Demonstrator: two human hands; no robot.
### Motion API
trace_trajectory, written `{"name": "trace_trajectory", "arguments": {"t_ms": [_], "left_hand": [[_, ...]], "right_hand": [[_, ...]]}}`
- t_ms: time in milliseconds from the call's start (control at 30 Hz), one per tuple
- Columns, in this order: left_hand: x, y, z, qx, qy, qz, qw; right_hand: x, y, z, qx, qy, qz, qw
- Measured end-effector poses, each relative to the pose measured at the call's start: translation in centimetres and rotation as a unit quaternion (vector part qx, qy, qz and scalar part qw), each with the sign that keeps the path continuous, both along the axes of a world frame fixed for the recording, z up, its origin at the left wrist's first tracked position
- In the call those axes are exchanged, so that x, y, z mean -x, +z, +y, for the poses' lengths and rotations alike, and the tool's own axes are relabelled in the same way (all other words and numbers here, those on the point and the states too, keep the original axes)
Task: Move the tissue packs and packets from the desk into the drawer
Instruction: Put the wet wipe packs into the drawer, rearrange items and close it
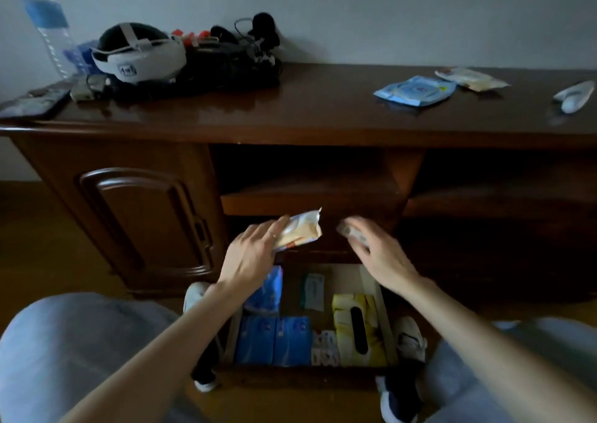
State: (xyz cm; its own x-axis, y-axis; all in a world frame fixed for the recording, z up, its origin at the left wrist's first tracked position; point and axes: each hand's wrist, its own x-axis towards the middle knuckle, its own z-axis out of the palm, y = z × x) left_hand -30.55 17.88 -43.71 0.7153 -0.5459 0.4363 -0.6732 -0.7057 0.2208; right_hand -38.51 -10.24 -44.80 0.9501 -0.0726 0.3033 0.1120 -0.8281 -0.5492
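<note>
My left hand (250,254) grips a pale orange-and-white packet (298,231) above the back of the open drawer (384,313). My right hand (376,254) is closed on a small blurred packet (350,230) at about the same height. Inside the drawer lie blue tissue packs (274,338), a yellow tissue box (357,329), a small green pack (312,292) and small white packets (324,348). On the desk top (290,106) at the right remain a blue flat pack (416,90), a pale packet (471,79) and a white packet (576,98).
At the desk's left stand a water bottle (45,25), a white headset (139,56), a black bag with cables (232,64) and a dark phone (35,103). A cabinet door (142,219) is left of the drawer. My knees and shoes flank the drawer.
</note>
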Motion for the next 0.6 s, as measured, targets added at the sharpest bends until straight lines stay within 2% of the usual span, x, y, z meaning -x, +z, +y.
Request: {"name": "trace_trajectory", "arguments": {"t_ms": [33, 100, 167, 267, 400, 467, 533, 600], "left_hand": [[0.5, -2.6, 0.5, -0.010, 0.020, 0.041, 0.999], [0.9, -7.0, 1.3, -0.026, 0.053, 0.094, 0.994], [1.0, -10.4, 1.9, -0.042, 0.072, 0.136, 0.987], [1.1, -14.6, 2.7, -0.076, 0.077, 0.172, 0.979], [1.5, -18.2, 2.8, -0.096, 0.075, 0.201, 0.972], [1.6, -19.0, 2.3, -0.096, 0.077, 0.210, 0.970], [1.7, -19.3, 1.7, -0.104, 0.081, 0.207, 0.969], [1.7, -19.3, 1.4, -0.103, 0.079, 0.210, 0.969]], "right_hand": [[1.0, -3.1, 0.2, -0.056, 0.003, 0.098, 0.994], [2.3, -8.6, 0.4, -0.128, -0.004, 0.255, 0.958], [2.9, -12.9, 0.8, -0.153, -0.012, 0.339, 0.928], [3.0, -16.9, 2.0, -0.122, -0.007, 0.379, 0.917], [2.6, -20.0, 3.5, 0.034, 0.043, 0.396, 0.917], [2.4, -21.1, 4.2, 0.074, 0.051, 0.381, 0.920], [1.9, -21.9, 4.7, 0.062, 0.053, 0.387, 0.919], [1.2, -22.3, 5.0, 0.018, 0.090, 0.439, 0.894]]}}
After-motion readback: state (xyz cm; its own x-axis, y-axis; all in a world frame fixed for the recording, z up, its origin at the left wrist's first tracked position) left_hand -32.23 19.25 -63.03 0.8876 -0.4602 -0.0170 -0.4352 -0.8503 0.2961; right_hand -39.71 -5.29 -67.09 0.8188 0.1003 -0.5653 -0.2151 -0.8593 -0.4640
